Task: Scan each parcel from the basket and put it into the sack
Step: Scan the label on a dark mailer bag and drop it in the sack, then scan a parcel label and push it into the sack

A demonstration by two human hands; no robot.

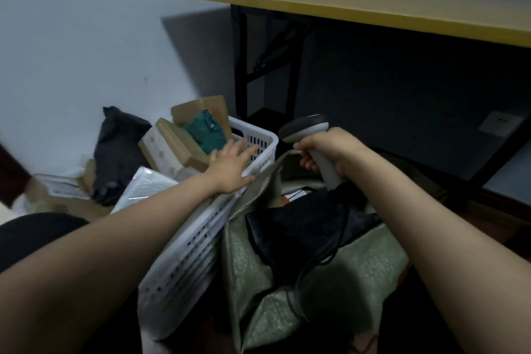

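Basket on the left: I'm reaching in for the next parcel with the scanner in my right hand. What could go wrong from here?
1. The cable from the scanner hangs into the sack over a black parcel; the next parcel dropped in may snag or bury it.
2. In the basket, cardboard boxes are piled above the rim; the open left hand pulling one could topple others.

Left hand (232, 165) outstretched, fingers straight, right hand (330, 149) curled round scanner (304, 128)
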